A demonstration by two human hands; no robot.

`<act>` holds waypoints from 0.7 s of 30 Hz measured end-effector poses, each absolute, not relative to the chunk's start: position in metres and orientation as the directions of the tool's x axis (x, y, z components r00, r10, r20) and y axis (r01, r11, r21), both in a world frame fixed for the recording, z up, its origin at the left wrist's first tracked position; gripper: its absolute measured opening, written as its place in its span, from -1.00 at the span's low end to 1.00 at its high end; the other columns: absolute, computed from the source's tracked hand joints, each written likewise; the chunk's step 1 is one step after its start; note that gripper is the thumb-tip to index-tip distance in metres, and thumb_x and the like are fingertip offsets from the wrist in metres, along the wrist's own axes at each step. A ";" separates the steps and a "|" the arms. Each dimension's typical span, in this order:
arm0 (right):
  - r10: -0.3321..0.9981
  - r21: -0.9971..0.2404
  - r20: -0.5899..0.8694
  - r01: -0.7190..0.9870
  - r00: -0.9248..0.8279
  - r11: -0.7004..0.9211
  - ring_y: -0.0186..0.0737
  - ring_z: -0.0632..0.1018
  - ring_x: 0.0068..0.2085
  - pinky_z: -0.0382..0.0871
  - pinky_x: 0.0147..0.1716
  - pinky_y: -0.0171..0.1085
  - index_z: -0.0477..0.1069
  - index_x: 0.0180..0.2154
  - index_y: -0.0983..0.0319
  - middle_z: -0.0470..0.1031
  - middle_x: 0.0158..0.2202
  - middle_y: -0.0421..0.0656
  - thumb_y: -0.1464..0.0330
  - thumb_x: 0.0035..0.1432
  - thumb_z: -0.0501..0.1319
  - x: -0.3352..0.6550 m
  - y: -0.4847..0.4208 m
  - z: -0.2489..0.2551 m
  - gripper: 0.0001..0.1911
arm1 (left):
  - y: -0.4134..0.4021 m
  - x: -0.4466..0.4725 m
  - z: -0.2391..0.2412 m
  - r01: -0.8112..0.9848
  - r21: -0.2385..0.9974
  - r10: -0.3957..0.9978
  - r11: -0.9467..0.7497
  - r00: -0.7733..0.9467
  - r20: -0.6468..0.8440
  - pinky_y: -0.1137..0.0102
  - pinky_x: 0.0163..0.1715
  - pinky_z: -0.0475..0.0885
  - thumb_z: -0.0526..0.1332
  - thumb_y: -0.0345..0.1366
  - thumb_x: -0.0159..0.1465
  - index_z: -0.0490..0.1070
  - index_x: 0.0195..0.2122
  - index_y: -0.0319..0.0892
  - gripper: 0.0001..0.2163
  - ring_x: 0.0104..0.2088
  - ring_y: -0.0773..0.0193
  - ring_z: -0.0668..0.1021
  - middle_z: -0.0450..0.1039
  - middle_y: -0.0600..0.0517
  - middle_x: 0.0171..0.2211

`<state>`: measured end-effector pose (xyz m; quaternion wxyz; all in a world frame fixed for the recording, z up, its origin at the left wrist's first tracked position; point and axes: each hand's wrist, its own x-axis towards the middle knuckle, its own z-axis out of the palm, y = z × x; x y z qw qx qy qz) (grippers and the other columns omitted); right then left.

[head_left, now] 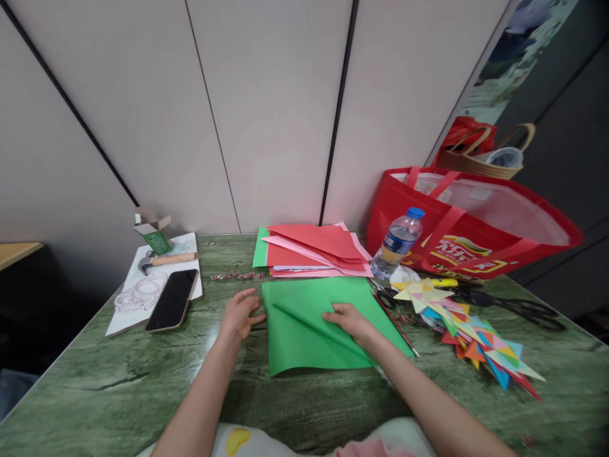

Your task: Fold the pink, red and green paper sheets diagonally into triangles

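Note:
A green paper sheet [304,343] lies on the green marbled table [118,381] in front of me, with one corner folded over diagonally. My right hand [349,319] rests on the folded flap, fingers pressed flat on the paper. My left hand [239,313] sits at the sheet's left edge, fingers spread and touching the table beside it. Neither hand holds anything.
A stack of red and pink papers [314,252] lies behind the sheet. A water bottle [397,243], red tote bag [471,222], scissors [514,305] and several folded colourful pinwheels [471,330] are at right. A phone [172,299], hammer [166,259], bracelets [140,292] and small box [153,232] are at left.

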<state>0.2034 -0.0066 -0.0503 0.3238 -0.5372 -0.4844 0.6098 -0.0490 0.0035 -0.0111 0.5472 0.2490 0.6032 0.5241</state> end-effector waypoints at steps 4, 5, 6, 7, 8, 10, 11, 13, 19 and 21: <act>0.900 -0.926 -0.376 0.065 -0.220 -0.371 -0.26 0.45 -0.55 0.33 -0.47 -0.27 0.38 -0.53 0.25 0.46 -0.63 -0.24 0.11 -0.31 0.31 0.207 -0.006 -0.048 -0.64 | 0.004 -0.046 -0.018 -0.236 0.912 0.880 0.336 -0.267 -0.393 0.37 -0.42 0.44 0.37 -0.37 -0.09 0.34 -0.22 -0.20 -0.62 -0.50 0.38 0.47 0.40 0.10 -0.51; 0.899 -0.926 -0.377 0.058 -0.221 -0.374 -0.27 0.45 -0.55 0.32 -0.47 -0.28 0.39 -0.53 0.25 0.47 -0.63 -0.24 0.11 -0.32 0.33 0.207 -0.006 -0.048 -0.64 | 0.005 -0.046 -0.020 -0.212 0.916 0.884 0.340 -0.260 -0.389 0.41 -0.45 0.42 0.37 -0.37 -0.09 0.33 -0.19 -0.21 -0.59 -0.53 0.38 0.47 0.40 0.10 -0.52; 0.900 -0.925 -0.377 0.054 -0.220 -0.375 -0.28 0.44 -0.56 0.31 -0.48 -0.28 0.39 -0.53 0.25 0.47 -0.62 -0.24 0.12 -0.33 0.34 0.207 -0.006 -0.049 -0.64 | 0.005 -0.046 -0.021 -0.182 0.921 0.888 0.345 -0.254 -0.383 0.45 -0.50 0.38 0.37 -0.37 -0.09 0.32 -0.17 -0.22 -0.57 -0.56 0.39 0.45 0.40 0.11 -0.55; 0.901 -0.926 -0.376 0.052 -0.216 -0.374 -0.29 0.43 -0.57 0.30 -0.50 -0.29 0.39 -0.54 0.25 0.47 -0.62 -0.25 0.12 -0.34 0.35 0.207 -0.005 -0.049 -0.64 | 0.005 -0.047 -0.022 -0.146 0.926 0.893 0.347 -0.249 -0.374 0.48 -0.55 0.34 0.37 -0.38 -0.10 0.32 -0.15 -0.24 -0.55 -0.59 0.40 0.44 0.39 0.12 -0.58; 0.903 -0.927 -0.374 0.051 -0.211 -0.372 -0.30 0.42 -0.57 0.29 -0.51 -0.30 0.38 -0.55 0.25 0.46 -0.63 -0.25 0.12 -0.35 0.36 0.207 -0.005 -0.050 -0.63 | 0.006 -0.047 -0.023 -0.108 0.932 0.900 0.346 -0.244 -0.362 0.51 -0.59 0.29 0.36 -0.39 -0.11 0.32 -0.13 -0.25 -0.53 -0.61 0.41 0.42 0.39 0.13 -0.60; 0.910 -0.930 -0.366 0.054 -0.197 -0.363 -0.31 0.39 -0.58 0.25 -0.53 -0.32 0.36 -0.57 0.25 0.43 -0.65 -0.27 0.09 -0.34 0.36 0.208 -0.004 -0.053 -0.61 | 0.006 -0.047 -0.025 -0.028 0.943 0.915 0.332 -0.231 -0.330 0.53 -0.63 0.25 0.35 -0.42 -0.12 0.32 -0.11 -0.25 -0.51 -0.63 0.41 0.41 0.39 0.16 -0.62; 0.914 -0.933 -0.360 0.057 -0.189 -0.356 -0.32 0.38 -0.58 0.22 -0.55 -0.33 0.34 -0.59 0.24 0.40 -0.67 -0.28 0.06 -0.33 0.35 0.208 -0.003 -0.054 -0.60 | 0.006 -0.048 -0.026 0.012 0.947 0.923 0.322 -0.225 -0.311 0.53 -0.63 0.25 0.34 -0.43 -0.13 0.33 -0.10 -0.24 -0.50 -0.62 0.40 0.41 0.38 0.17 -0.62; 0.922 -0.938 -0.346 0.066 -0.174 -0.340 -0.35 0.34 -0.59 0.16 -0.57 -0.35 0.29 -0.62 0.23 0.33 -0.71 -0.31 0.01 -0.29 0.33 0.208 -0.002 -0.057 -0.56 | 0.007 -0.049 -0.028 0.093 0.948 0.936 0.303 -0.214 -0.278 0.52 -0.62 0.27 0.32 -0.45 -0.13 0.34 -0.11 -0.23 -0.51 -0.62 0.38 0.42 0.36 0.20 -0.65; 0.942 -0.955 -0.292 0.100 -0.165 -0.279 -0.48 0.06 -0.64 -0.10 -0.61 -0.37 0.04 -0.69 0.18 0.01 -0.76 -0.42 -0.05 -0.28 0.30 0.205 -0.003 -0.059 -0.44 | 0.010 -0.057 -0.032 0.317 0.903 0.951 0.289 -0.202 -0.233 0.53 -0.65 0.22 0.26 -0.57 -0.15 0.38 -0.13 -0.24 -0.52 -0.69 0.38 0.38 0.31 0.24 -0.73; 0.941 -0.958 -0.282 0.113 -0.188 -0.264 -0.48 0.00 -0.62 -0.15 -0.61 -0.36 0.01 -0.69 0.18 -0.05 -0.74 -0.43 -0.04 -0.28 0.30 0.202 -0.006 -0.056 -0.43 | 0.011 -0.060 -0.032 0.372 0.881 0.953 0.293 -0.191 -0.237 0.52 -0.65 0.22 0.26 -0.59 -0.16 0.38 -0.11 -0.25 -0.49 -0.70 0.37 0.38 0.29 0.25 -0.75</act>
